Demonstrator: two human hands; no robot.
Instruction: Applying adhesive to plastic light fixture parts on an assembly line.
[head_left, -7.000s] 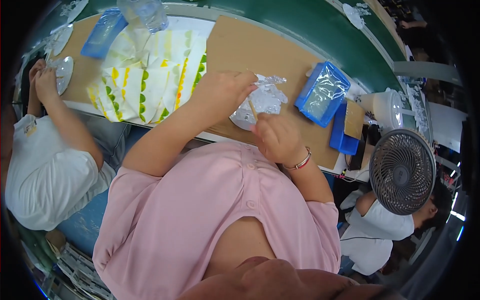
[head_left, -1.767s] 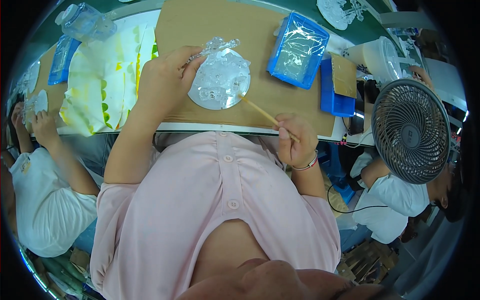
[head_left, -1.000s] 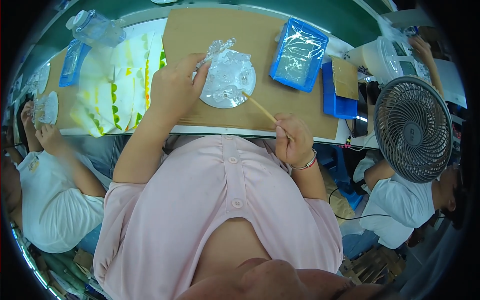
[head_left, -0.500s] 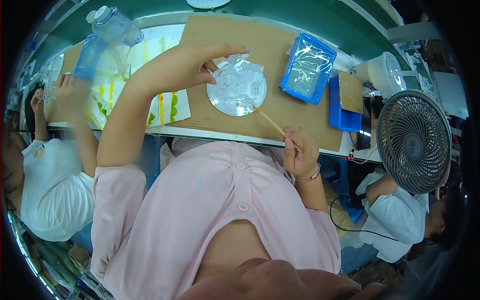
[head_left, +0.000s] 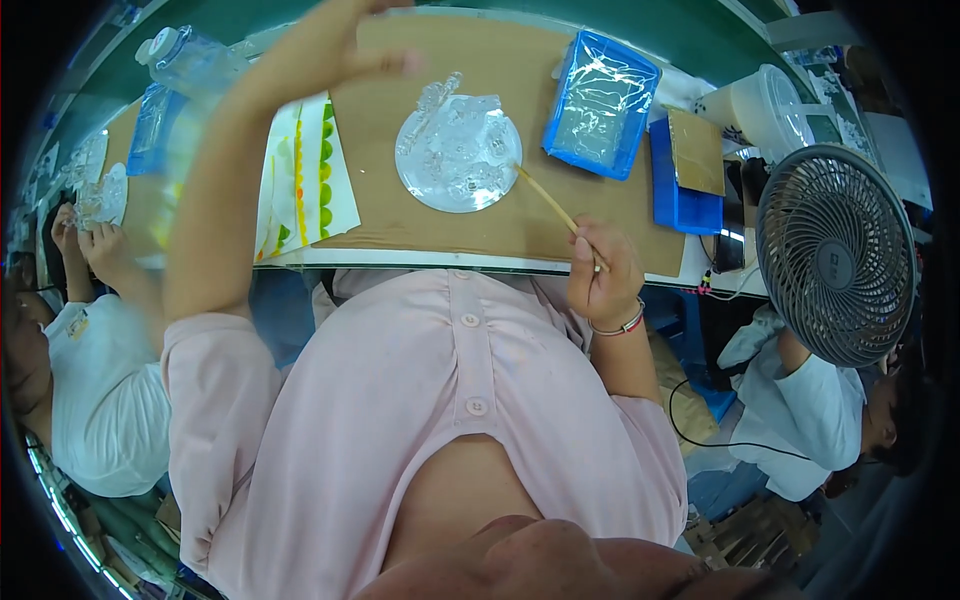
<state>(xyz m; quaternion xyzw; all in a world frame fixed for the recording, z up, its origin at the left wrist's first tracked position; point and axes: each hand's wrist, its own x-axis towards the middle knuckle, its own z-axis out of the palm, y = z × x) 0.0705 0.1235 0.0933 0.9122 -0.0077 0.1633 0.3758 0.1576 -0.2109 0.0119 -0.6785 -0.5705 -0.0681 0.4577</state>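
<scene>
A round pale disc point(head_left: 428, 188) lies on the brown board, with several clear plastic pieces point(head_left: 455, 145) heaped on it. One long, knobbly clear piece point(head_left: 432, 103) juts past the disc's upper left edge. My right hand point(head_left: 610, 265) is closed around a thin wooden stick point(head_left: 548, 198), whose far tip meets the disc's right edge. Up and to the left of the disc, my left hand point(head_left: 365, 55) is raised and slightly blurred. Its thumb stretches away from the other fingers, which the top of the picture partly cuts off; nothing shows between them.
Right of the disc stands a blue tray point(head_left: 600, 110) under clear film, then a blue box point(head_left: 685, 205) with a cardboard piece. Farther right are a lidded white tub point(head_left: 760, 110) and a fan point(head_left: 835, 255). Patterned paper point(head_left: 310, 180) and clear bottles point(head_left: 195, 65) lie left. Co-workers sit at both sides.
My left hand has left the clear pieces and moved up and left. The right hand still holds the stick against the disc's edge. The whole view has shifted slightly.
</scene>
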